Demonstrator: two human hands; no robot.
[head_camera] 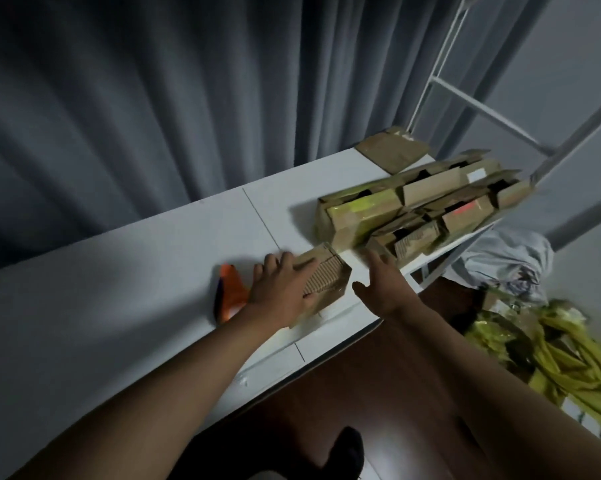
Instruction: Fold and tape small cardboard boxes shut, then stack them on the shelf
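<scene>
A small brown cardboard box (330,282) sits on the white table (119,292) near its front edge. My left hand (278,289) rests on the box's left side, fingers spread over its top. Just right of the box, my right hand (378,278) hovers open, thumb out, holding nothing. An orange tape dispenser (230,296) lies on the table beside my left wrist. A pile of several cardboard boxes (413,206), some with open flaps, is heaped at the table's right end.
A flat cardboard piece (392,150) lies at the table's far right corner. A white metal shelf frame (465,98) rises behind the pile. Grey curtains hang behind the table. Yellow and grey fabric (551,348) lies on the dark floor at right.
</scene>
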